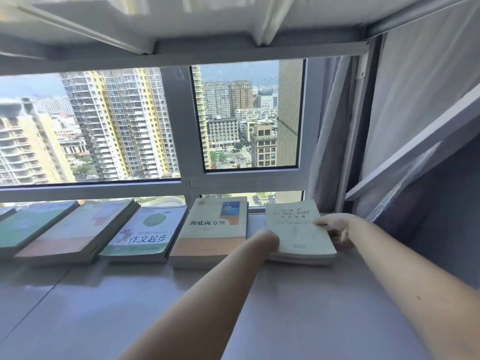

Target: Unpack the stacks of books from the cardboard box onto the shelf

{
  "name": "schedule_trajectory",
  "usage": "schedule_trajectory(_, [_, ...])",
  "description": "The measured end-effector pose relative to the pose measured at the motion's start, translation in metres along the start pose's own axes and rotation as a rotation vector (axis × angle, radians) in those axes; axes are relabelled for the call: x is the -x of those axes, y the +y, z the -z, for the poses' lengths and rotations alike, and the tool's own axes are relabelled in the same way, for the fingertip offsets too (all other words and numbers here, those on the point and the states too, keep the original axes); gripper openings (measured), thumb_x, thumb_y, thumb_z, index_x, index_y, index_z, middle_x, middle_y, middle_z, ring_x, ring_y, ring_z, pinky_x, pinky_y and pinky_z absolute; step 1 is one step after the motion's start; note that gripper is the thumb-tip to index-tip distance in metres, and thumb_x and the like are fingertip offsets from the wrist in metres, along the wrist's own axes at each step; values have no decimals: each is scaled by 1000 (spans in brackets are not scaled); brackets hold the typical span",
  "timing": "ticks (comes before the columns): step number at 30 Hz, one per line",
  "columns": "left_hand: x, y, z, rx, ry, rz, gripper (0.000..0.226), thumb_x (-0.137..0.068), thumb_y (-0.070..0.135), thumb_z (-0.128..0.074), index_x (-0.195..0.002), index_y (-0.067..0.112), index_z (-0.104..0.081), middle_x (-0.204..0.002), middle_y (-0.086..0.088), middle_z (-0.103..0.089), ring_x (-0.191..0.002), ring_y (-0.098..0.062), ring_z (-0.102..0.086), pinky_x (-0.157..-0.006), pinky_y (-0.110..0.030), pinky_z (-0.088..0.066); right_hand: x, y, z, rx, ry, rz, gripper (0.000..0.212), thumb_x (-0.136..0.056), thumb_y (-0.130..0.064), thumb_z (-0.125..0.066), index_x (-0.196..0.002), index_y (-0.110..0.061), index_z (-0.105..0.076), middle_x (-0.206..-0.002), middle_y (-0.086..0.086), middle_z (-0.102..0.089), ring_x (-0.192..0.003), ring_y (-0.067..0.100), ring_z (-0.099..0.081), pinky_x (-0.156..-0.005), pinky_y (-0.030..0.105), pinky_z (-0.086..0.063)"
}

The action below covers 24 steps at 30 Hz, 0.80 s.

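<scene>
A small stack topped by a pale green book (298, 227) lies at the right end of a row on the grey shelf (155, 307). My left hand (267, 239) grips the stack's left edge, fingers hidden under it. My right hand (335, 226) holds its right edge, thumb on the cover. To its left lie a beige and orange book (213, 229), a white and green book (148, 233), a pink and blue book (83, 229) and a green book (28, 224), each topping its own stack. The cardboard box is out of view.
Behind the books a window (246, 115) looks out on tall buildings. A grey curtain (335, 131) hangs at the right, next to a covered side panel (428, 126). A white board (130, 27) runs overhead.
</scene>
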State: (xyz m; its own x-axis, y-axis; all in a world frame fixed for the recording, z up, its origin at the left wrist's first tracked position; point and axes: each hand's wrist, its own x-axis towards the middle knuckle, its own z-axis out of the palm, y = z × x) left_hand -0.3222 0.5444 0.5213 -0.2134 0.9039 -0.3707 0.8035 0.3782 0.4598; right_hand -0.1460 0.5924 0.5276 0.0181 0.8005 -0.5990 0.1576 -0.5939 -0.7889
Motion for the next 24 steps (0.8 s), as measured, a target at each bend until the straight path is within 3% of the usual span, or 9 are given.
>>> schedule_trajectory(2, [4, 1, 1, -279, -40, -128, 41, -102, 9, -37, -140, -7, -40, -144, -18, -45, -122, -28, -49, -105, -30, -35, -7, -2, 0, 72, -2, 11, 16, -97, -16, -60, -101, -1, -62, -78, 11, -69, -61, 23, -67, -39, 28, -51])
schedule_trajectory(5, [-7, -2, -3, -223, -30, -180, 40, -104, 9, -32, -140, -7, -39, -127, -20, -49, -102, -23, -43, -106, -29, -33, -11, -6, -3, 148, 11, 7, 21, -95, -21, -63, -104, -1, -62, -84, 12, -67, -71, 22, -64, -42, 28, -53])
schedule_trajectory(8, [-4, -5, -7, -156, -11, -168, 40, -104, 9, -30, -140, -4, -41, -111, -11, -41, -97, -19, -37, -102, -27, -39, -12, -6, -5, 223, 56, 12, 24, -93, -23, -66, -105, -2, -62, -84, 13, -67, -73, 23, -65, -59, 32, -54])
schedule_trajectory(10, [-1, -2, -3, -54, 8, -82, 40, -104, 9, -32, -141, -2, -41, -123, -10, -48, -102, -20, -44, -93, -25, -44, -14, -7, -5, 288, 82, 25, 25, -93, -24, -66, -107, -3, -62, -83, 13, -67, -72, 22, -65, -61, 31, -52])
schedule_trajectory(14, [1, -1, -5, -124, -13, -123, 41, -104, 7, -31, -141, -8, -37, -142, -18, -45, -127, -28, -47, -107, -29, -32, -15, -9, -7, 337, 137, 37, 21, -92, -21, -66, -103, -3, -62, -78, 11, -66, -68, 20, -63, -71, 32, -53])
schedule_trajectory(17, [0, 4, -2, -56, -22, -132, 39, -103, 6, -34, -138, -6, -43, -144, -18, -46, -114, -27, -50, -103, -29, -36, -15, -10, -8, 341, 137, 46, 18, -94, -18, -64, -104, -4, -60, -78, 10, -64, -68, 19, -61, -76, 32, -54])
schedule_trajectory(20, [3, 4, 6, 60, 10, -61, 41, -102, 11, -36, -140, -3, -44, -146, -17, -45, -97, -20, -38, -92, -29, -37, -13, -15, -8, 366, 165, 67, 35, -92, -27, -66, -117, -2, -61, -96, 12, -69, -82, 22, -65, -89, 37, -55])
schedule_trajectory(22, [5, 4, 11, -108, -26, -140, 42, -103, 13, -35, -142, -2, -41, -148, -17, -43, -97, -19, -34, -103, -33, -37, -13, -19, -7, 403, 188, 77, 53, -91, -37, -66, -130, -2, -54, -120, 14, -63, -104, 25, -63, -93, 37, -53])
schedule_trajectory(24, [11, 4, 16, -184, -23, -170, 45, -105, 16, -31, -147, 0, -33, -150, -16, -38, -108, -21, -42, -109, -32, -32, -7, -24, -8, 422, 214, 100, 64, -92, -43, -62, -139, -3, -46, -133, 15, -55, -119, 27, -57, -94, 37, -50])
